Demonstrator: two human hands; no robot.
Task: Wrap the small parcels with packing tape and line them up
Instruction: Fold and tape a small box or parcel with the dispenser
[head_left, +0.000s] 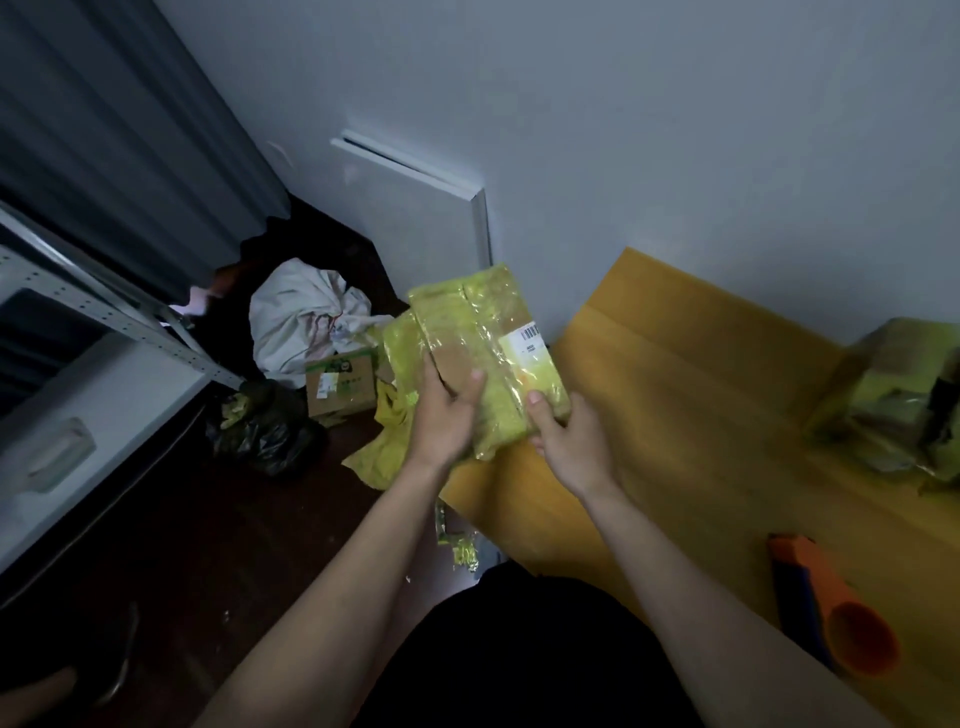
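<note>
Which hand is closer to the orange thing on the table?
Right. The right hand holds the parcel over the table's edge, above the orange tool; the left hand holds farther left.

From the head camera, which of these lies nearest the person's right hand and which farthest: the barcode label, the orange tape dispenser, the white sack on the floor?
Measured from the right hand:
1. Barcode label, just above, on the parcel it holds.
2. Orange tape dispenser, lower right on the table.
3. White sack, far left on the floor.
The last two are fairly close to call.
</note>
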